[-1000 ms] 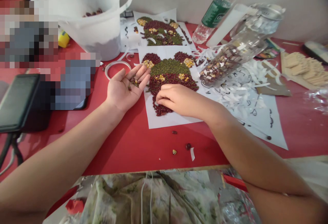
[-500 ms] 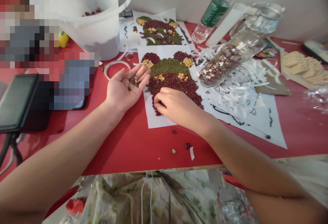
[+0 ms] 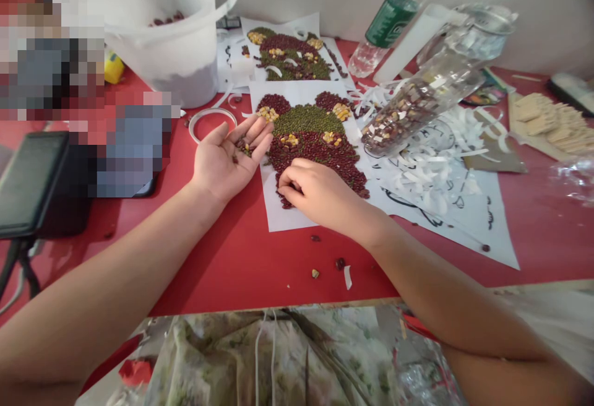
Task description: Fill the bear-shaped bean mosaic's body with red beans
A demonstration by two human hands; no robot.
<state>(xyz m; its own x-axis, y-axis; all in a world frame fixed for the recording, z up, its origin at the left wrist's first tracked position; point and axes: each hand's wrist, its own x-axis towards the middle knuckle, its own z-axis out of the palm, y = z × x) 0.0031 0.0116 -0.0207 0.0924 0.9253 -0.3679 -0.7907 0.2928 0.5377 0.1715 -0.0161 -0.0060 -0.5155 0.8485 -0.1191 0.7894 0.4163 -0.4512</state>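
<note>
Loose beans (image 3: 242, 148) are cradled in the open left hand (image 3: 223, 164); the right hand (image 3: 315, 192) is curled onto the bean mosaic (image 3: 309, 120), any pinched bean being hidden; the green bottle label (image 3: 390, 20) cannot be read.

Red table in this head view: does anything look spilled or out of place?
Yes: a few stray red beans and a yellow kernel lie loose on the red table, off the bean mosaic sheet, near a white paper strip. Lying apart from the picture, they look spilled.

Bean mosaic (image 3: 310, 146) at 12 o'clock: dark red beans, green central band, yellow corn patches, on white paper (image 3: 273, 217), over red worktop (image 3: 232, 276).
</note>
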